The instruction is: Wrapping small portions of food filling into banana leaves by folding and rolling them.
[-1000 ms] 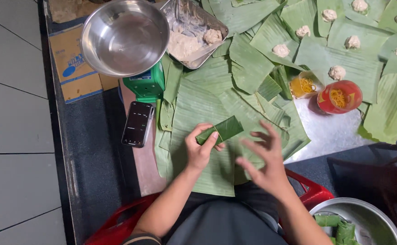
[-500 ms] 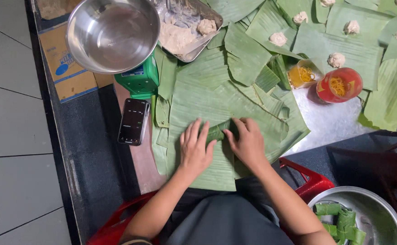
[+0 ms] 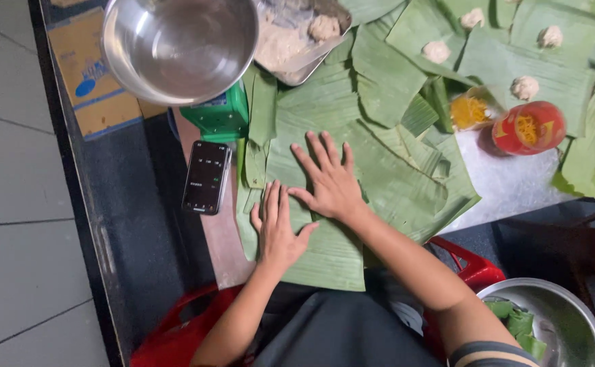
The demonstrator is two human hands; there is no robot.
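Large banana leaf spread on the table below the steel bowl, overhanging the near edge; risk judged of tearing along the grain under pressure, or of sliding off the edge. Both hands flat and unclenched, grasping nothing: right hand pressing the leaf below the bowl, left hand just beside it, lower left. Phone, lower left of the bowl and close to the left hand, liable to be knocked by a stray sweep.
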